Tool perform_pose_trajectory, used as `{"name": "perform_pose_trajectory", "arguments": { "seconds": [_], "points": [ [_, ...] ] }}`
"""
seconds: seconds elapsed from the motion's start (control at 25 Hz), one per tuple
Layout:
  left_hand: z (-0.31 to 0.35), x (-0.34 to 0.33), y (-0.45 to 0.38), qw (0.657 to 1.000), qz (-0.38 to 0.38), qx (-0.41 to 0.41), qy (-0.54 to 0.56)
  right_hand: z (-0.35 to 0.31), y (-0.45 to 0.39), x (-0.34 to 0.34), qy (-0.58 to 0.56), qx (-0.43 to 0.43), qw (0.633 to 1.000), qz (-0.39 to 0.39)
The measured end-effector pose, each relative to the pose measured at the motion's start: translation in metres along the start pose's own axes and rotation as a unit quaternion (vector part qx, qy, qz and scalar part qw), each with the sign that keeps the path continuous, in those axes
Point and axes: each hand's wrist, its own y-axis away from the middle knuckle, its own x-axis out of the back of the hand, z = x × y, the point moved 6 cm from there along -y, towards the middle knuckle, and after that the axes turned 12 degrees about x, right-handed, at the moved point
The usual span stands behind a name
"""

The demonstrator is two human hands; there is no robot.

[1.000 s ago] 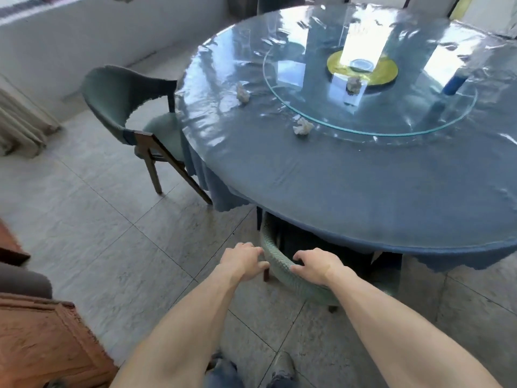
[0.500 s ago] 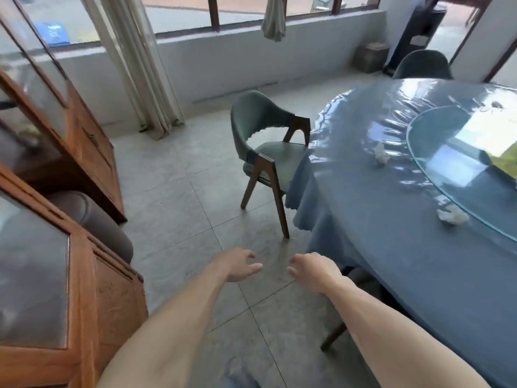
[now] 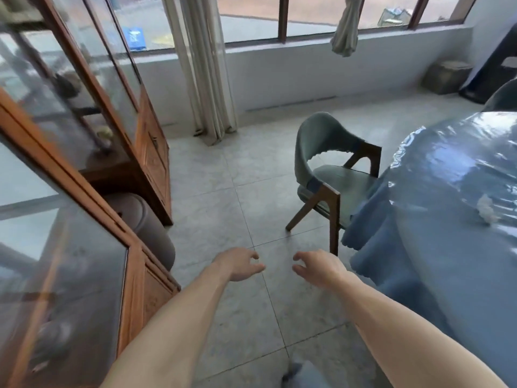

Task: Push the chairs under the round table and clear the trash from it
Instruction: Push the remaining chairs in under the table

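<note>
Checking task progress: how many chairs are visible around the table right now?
2. One green chair stands pulled out at the table's left edge; a second chair back shows at the far right. Others may be out of frame.

Two chairs (image 3: 330, 175) (one tissue (image 3: 485, 210))

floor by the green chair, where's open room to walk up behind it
Bare tile runs between the wooden cabinet and the green chair, up to the curtain. It is crowded on the right, where the tablecloth drapes against the chair's seat.
</note>
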Motion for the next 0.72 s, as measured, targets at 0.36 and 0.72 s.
{"name": "perform_pose_trajectory", "arguments": {
  "seconds": [0.36, 0.72],
  "points": [
    [-0.013, 0.093, -0.125, 1.000, 0.010, 0.019, 0.000, 0.035, -0.166, 0.071, 0.017, 0.054, 0.998, 0.002],
    [-0.012, 0.223, -0.241, 0.999, 0.021, 0.047, 0.007, 0.073, -0.307, 0.173, 0.035, 0.056, 0.998, 0.001]
  ]
}}
